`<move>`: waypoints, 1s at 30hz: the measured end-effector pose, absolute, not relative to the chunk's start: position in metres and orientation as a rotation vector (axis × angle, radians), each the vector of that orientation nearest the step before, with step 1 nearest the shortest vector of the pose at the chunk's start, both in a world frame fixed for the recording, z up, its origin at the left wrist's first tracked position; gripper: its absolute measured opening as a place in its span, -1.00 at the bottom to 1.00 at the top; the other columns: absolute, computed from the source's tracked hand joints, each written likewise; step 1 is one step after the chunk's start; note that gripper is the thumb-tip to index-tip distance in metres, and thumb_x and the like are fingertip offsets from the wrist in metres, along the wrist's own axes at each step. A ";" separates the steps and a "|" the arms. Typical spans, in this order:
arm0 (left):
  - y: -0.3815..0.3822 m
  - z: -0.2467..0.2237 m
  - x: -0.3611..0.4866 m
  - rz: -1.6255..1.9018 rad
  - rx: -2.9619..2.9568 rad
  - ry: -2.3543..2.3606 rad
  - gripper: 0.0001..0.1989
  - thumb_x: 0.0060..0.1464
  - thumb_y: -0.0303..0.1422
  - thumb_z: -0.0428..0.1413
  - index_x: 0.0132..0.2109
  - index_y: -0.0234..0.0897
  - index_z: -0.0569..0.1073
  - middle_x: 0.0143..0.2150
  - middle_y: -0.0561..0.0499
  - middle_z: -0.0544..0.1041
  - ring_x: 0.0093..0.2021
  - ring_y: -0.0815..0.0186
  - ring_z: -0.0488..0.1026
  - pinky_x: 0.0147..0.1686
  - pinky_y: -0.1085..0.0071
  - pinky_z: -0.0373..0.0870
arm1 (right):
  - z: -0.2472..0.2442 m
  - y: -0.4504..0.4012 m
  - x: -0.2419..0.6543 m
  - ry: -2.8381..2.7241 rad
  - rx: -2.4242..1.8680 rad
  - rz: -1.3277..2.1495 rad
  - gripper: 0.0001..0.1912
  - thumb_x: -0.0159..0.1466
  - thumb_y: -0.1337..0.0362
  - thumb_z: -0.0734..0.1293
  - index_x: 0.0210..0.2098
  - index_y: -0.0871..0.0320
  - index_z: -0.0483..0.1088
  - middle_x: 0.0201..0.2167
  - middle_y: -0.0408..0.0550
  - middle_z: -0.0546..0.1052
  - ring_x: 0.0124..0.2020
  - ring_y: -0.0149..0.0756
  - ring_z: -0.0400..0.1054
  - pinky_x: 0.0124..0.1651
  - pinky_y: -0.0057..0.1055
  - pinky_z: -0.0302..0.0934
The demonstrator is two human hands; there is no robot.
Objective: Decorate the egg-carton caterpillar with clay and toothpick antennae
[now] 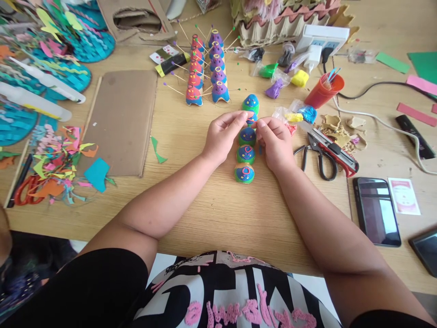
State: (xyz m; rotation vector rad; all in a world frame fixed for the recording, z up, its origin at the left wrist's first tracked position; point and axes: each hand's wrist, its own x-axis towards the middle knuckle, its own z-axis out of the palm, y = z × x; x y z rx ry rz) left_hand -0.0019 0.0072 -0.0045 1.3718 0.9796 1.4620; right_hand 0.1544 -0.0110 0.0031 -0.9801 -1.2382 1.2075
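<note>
- Between the two hands runs the blue-and-green row (247,136), five small domes in a line on the wooden worktop (194,200).
- The left hand (221,136) is just left of the row's far half, thumb and finger pinched narrowly together over it.
- The right hand (276,143) sits just right of it, also pinched narrow, its tips near the other's.
- Beyond the row and to its left stand a red row (195,75) and a purple row (218,75), both bristling with sticks.
- Well left of the row lie a cardboard sheet (119,123) and, farther out, paper scraps (58,159).
- Right of the row are scissors (315,142), a cutter (336,152), an orange cup (324,91) and, nearer the person, a phone (378,212).
- Fingertips partly hide the row's second dome from the far end; a tiny red bit shows there, but which hand holds it, if either, cannot be told.
- Far right of the row, a black object (426,248) is cut off.
</note>
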 end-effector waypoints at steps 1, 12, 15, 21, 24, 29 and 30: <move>0.007 -0.004 -0.002 1.463 1.375 0.980 -0.56 0.16 0.14 0.24 -0.14 -0.11 0.69 -0.13 0.02 0.73 -0.05 0.27 0.66 0.11 0.21 0.59 | 0.003 -0.011 0.154 -1.235 -0.977 1.208 -0.51 0.26 -0.26 0.42 -0.33 0.07 0.48 -0.52 -0.22 0.28 -0.49 -0.45 0.17 -0.44 -0.43 0.14; 0.002 0.000 0.001 1.451 1.356 1.006 -0.61 0.15 0.09 0.28 -0.22 -0.13 0.67 -0.19 0.03 0.72 -0.08 0.28 0.66 0.06 0.23 0.60 | 0.004 -0.011 0.154 -1.259 -1.022 1.181 -0.44 0.23 -0.34 0.39 -0.38 0.05 0.45 -0.54 -0.21 0.28 -0.50 -0.42 0.17 -0.45 -0.41 0.17; 0.003 0.000 0.001 1.447 1.341 1.019 -0.64 0.17 0.05 0.28 -0.22 -0.14 0.65 -0.19 0.03 0.71 -0.07 0.28 0.65 0.06 0.24 0.58 | 0.005 -0.012 0.154 -1.260 -1.044 1.172 -0.42 0.23 -0.35 0.38 -0.41 0.06 0.43 -0.54 -0.20 0.28 -0.48 -0.41 0.19 -0.44 -0.40 0.18; 0.003 -0.002 0.002 1.411 1.330 0.999 -0.66 0.21 0.03 0.27 -0.19 -0.16 0.63 -0.21 0.04 0.69 -0.02 0.28 0.64 0.05 0.27 0.56 | 0.005 -0.013 0.154 -1.230 -1.027 1.187 -0.44 0.25 -0.31 0.39 -0.45 0.07 0.41 -0.54 -0.19 0.29 -0.48 -0.42 0.18 -0.44 -0.41 0.17; 0.003 -0.004 0.002 1.392 1.338 0.974 -0.63 0.17 0.04 0.29 -0.15 -0.15 0.63 -0.18 0.03 0.69 0.00 0.27 0.64 0.05 0.29 0.56 | 0.004 -0.013 0.154 -1.229 -1.009 1.192 -0.46 0.27 -0.29 0.38 -0.43 0.08 0.43 -0.54 -0.20 0.28 -0.49 -0.44 0.18 -0.45 -0.41 0.16; 0.003 -0.009 0.000 1.358 1.372 0.944 -0.62 0.09 -0.01 0.38 -0.06 -0.11 0.64 -0.15 0.03 0.69 -0.02 0.27 0.65 0.02 0.30 0.60 | 0.003 -0.012 0.154 -1.233 -1.024 1.170 -0.42 0.26 -0.34 0.35 -0.44 0.07 0.38 -0.56 -0.21 0.23 -0.50 -0.44 0.17 -0.47 -0.42 0.15; 0.003 -0.010 0.000 1.348 1.379 0.944 -0.63 0.08 -0.03 0.39 -0.05 -0.10 0.65 -0.15 0.03 0.69 -0.03 0.27 0.65 0.01 0.30 0.61 | 0.002 -0.011 0.154 -1.226 -1.031 1.167 -0.41 0.25 -0.36 0.35 -0.45 0.07 0.37 -0.56 -0.22 0.22 -0.51 -0.44 0.16 -0.48 -0.43 0.14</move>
